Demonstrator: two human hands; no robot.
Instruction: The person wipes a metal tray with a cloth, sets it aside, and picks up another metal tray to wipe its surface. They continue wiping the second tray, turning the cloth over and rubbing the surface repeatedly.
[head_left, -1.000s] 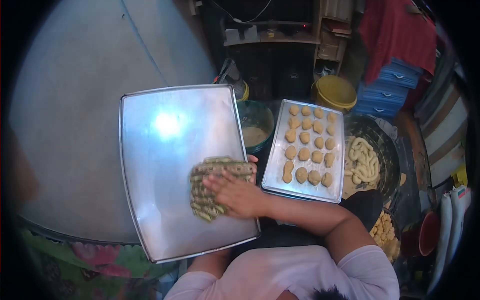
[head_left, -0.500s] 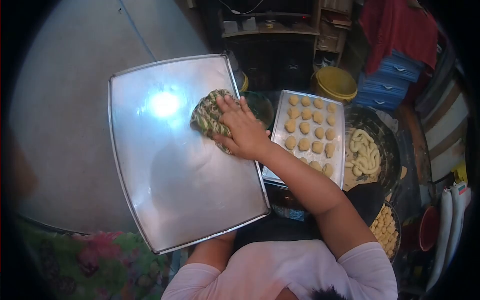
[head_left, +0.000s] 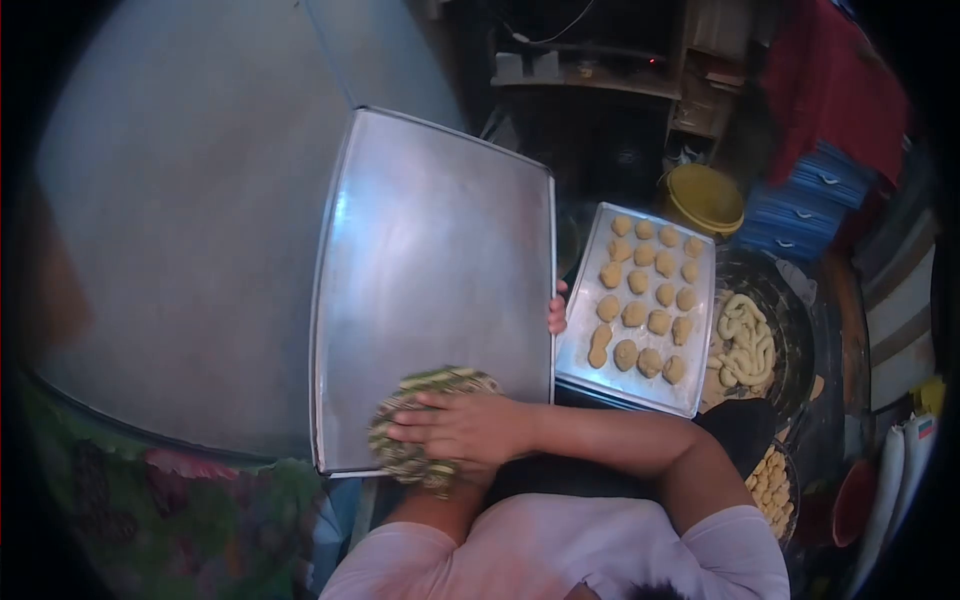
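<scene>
My right hand (head_left: 455,428) presses a bunched green and brown patterned cloth (head_left: 408,462) against the near edge of a large metal baking tray (head_left: 440,260). The tray is bare and held up, tilted, in front of me. My left forearm passes under it, and the fingertips of my left hand (head_left: 557,308) curl round its right edge; the rest of that hand is hidden. To the right, a second baking tray (head_left: 690,398) bears rows of small dough pieces (head_left: 633,314).
A dark basin (head_left: 795,330) at the right holds a coiled dough rope (head_left: 745,340). Nearer me, another container has many small dough pieces (head_left: 770,490). A yellow bucket (head_left: 703,198) and blue drawers (head_left: 800,210) stand behind. Floral fabric (head_left: 190,520) lies at the lower left.
My right hand has slid the cloth from the tray's upper right down to its near edge. The held tray has turned and tilted, and left fingertips now show at its right side.
</scene>
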